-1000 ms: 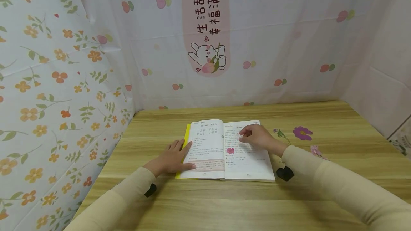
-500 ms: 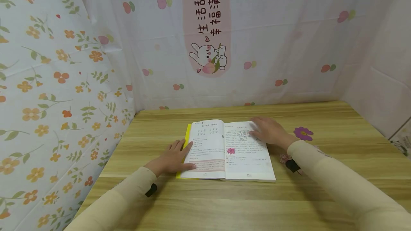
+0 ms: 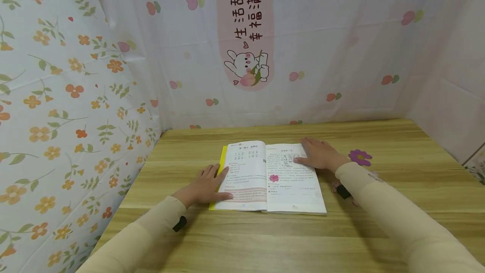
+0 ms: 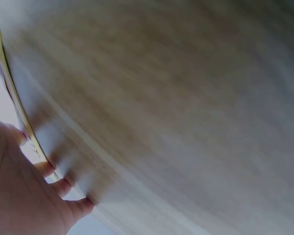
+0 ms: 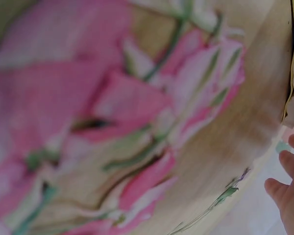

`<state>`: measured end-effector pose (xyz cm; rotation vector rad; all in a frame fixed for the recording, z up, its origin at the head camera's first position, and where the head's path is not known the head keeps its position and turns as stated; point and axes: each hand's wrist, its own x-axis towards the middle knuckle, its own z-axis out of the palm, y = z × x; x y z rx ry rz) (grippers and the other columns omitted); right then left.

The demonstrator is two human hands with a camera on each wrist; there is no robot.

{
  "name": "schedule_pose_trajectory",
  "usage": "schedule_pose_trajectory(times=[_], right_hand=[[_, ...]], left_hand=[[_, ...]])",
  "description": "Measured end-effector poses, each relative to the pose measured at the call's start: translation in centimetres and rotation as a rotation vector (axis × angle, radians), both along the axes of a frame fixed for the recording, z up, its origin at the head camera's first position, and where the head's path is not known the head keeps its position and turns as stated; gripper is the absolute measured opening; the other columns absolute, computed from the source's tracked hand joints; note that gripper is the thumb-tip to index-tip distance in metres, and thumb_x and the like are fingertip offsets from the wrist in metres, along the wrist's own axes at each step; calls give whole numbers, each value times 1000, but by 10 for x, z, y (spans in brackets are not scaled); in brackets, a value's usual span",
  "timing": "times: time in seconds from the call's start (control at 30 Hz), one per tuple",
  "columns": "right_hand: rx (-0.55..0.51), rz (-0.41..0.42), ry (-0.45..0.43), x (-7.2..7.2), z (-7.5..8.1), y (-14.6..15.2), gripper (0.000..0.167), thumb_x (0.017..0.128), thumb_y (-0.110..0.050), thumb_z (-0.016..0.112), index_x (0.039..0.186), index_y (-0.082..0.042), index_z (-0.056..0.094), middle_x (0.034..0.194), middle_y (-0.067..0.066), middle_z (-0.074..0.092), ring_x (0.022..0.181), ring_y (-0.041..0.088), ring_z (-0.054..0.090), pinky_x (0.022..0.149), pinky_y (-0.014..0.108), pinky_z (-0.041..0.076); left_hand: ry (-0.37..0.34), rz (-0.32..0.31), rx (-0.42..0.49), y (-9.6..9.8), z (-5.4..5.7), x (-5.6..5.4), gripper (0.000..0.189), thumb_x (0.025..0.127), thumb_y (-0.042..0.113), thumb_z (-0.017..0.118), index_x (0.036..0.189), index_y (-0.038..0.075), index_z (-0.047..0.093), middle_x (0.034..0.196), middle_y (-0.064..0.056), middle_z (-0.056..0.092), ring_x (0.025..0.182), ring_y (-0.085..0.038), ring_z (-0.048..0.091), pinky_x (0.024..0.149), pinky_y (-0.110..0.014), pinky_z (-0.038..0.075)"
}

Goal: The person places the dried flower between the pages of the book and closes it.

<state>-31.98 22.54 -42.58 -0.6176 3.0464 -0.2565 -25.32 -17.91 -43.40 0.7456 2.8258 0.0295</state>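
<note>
An open book (image 3: 246, 176) with a yellow cover edge lies on the wooden table. My left hand (image 3: 206, 186) rests at its left edge, thumb over the page and fingers spread on the tabletop. At the upper right edge lies my right hand (image 3: 320, 155), thumb on the printed page, other fingers stretched past the edge. A small pink flower (image 3: 273, 178) lies on the right page near the spine. In the left wrist view, fingertips (image 4: 61, 186) reach beyond the book's edge. The right wrist view has pink flowers (image 5: 201, 88) up close, partly blurred.
Right of the book lies a purple flower (image 3: 360, 157). Pink petals (image 3: 335, 186) show under the right wrist. A thin green sprig (image 5: 220, 198) appears in the right wrist view. Patterned white cloth (image 3: 322, 54) hangs behind the table (image 3: 242, 239).
My right hand, earlier with fingers drawn together over the right page, has moved right to the book's edge and straightened its fingers. The left hand has stayed in place.
</note>
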Motion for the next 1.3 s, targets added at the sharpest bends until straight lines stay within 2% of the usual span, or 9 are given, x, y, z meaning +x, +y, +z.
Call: schedule_pose_trajectory(times=[0.33,0.5,0.63,0.77,0.93,1.17,1.3], right_hand=[[16,-6,-17,-2,5,-2,94,88,-65,56,145,8,35,148,32,31,136,49,27,105,65,21],[-46,-7,15,-3,5,-3,92,84,-61,65,141,8,42,142,32,40,132,49,35,105,62,26],[-146,-39,29,-3,3,-4,90,78,-56,75,136,7,47,137,31,46,125,49,43,102,59,33],[-279,-69,-19,1,3,-7,80,82,-43,77,136,8,47,138,31,46,126,49,42,102,60,32],[-484,-113,-101,7,8,-10,70,90,-35,70,139,8,44,139,33,43,128,50,39,102,60,32],[-680,-187,-195,21,27,-3,77,97,-40,58,148,8,26,135,33,46,123,47,45,98,57,39],[-753,-185,-257,32,33,3,79,99,-38,56,149,9,18,136,34,44,123,47,46,98,57,39]], left_hand=[[-4,4,-2,1,5,2,98,86,75,46,157,16,15,157,-19,18,142,-38,17,111,-55,17],[-3,5,-6,0,5,2,98,86,75,45,157,16,15,156,-19,18,142,-38,17,111,-55,17],[-11,-4,16,0,4,3,96,87,73,47,157,15,17,156,-21,18,142,-39,16,111,-56,17],[-26,-2,16,0,2,4,96,87,74,46,157,16,17,156,-21,17,142,-39,16,111,-56,17],[-36,27,21,1,3,6,97,86,74,48,157,17,17,157,-20,17,143,-38,16,111,-55,16],[-21,15,15,2,6,5,97,85,75,46,157,18,16,157,-19,17,143,-37,16,112,-54,17],[-29,6,29,2,7,4,97,86,74,47,157,16,16,157,-20,17,143,-39,15,111,-55,17]])
